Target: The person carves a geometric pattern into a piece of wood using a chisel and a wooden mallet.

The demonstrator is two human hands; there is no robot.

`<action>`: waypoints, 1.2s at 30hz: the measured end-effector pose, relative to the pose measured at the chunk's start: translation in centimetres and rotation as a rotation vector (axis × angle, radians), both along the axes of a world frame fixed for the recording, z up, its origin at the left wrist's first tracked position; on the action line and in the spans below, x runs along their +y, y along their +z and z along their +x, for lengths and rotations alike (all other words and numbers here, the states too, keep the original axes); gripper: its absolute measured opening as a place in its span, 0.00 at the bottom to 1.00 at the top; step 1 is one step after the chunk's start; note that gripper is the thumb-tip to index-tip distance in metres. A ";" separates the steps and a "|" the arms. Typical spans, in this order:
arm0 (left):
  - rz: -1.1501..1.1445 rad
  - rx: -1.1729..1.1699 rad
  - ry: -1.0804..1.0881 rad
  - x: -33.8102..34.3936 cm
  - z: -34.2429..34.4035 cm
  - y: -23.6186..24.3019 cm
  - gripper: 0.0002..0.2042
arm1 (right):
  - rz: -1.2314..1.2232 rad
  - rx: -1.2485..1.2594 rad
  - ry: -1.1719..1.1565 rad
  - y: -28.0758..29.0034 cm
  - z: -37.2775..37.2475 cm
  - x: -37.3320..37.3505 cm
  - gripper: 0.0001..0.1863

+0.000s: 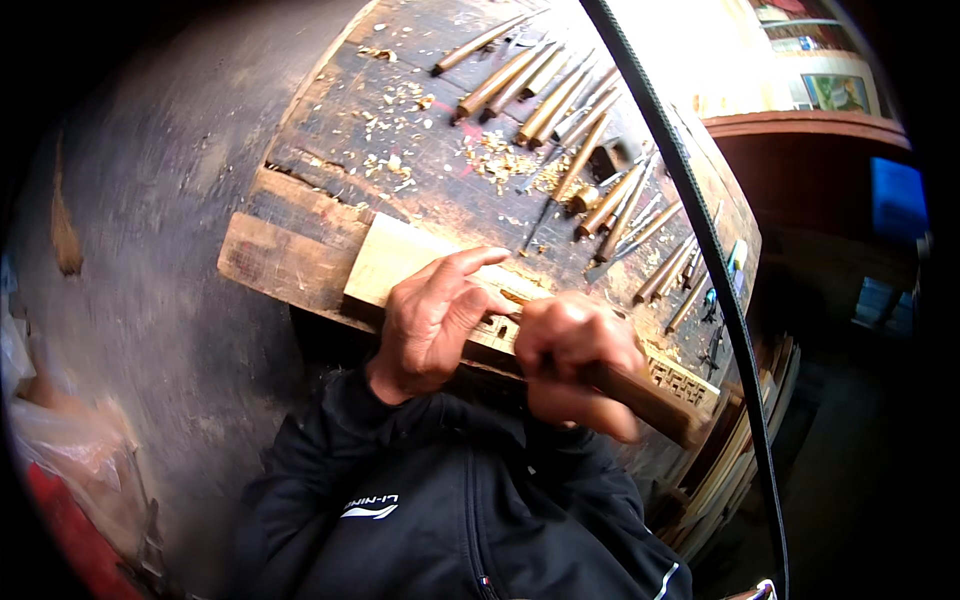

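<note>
The fingers of the right hand (580, 355) are closed around a brown wooden tool handle (655, 402); those of the left hand (435, 320) are half-curled, the index finger stretched out, and whether they pinch anything cannot be told. Beneath both hands, a pale, partly carved wooden board (388, 255) lies along the near edge of a dark, worn wooden bench (335, 130), with curled pale shavings (500, 162) and slim wooden-handled carving tools (498, 82) beyond.
</note>
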State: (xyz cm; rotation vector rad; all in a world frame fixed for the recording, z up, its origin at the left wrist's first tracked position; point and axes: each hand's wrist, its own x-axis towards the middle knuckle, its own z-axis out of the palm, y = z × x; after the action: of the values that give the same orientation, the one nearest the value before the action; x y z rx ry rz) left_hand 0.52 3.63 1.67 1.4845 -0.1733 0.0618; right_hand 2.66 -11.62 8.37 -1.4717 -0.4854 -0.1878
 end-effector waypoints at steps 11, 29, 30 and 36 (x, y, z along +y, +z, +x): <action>-0.001 -0.163 0.259 -2.1 -0.2 -1.3 0.17 | 0.119 -0.217 -0.174 3.1 1.7 -2.1 0.35; 0.108 -0.526 0.065 -6.4 -2.9 -3.8 0.41 | 0.171 0.034 0.454 4.2 2.1 -3.8 0.39; 0.125 -0.559 0.098 -6.4 -2.7 -3.8 0.40 | 0.159 0.052 0.471 4.4 2.2 -3.8 0.39; 0.129 -0.506 0.110 -6.6 -3.2 -4.1 0.35 | 0.102 0.098 0.481 4.2 2.5 -2.8 0.38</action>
State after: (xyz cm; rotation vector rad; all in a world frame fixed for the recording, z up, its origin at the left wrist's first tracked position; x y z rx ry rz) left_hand -2.72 -2.94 -2.41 1.5830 -0.5118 0.5254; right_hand 5.19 -14.38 12.59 -1.2200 -0.7225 0.2364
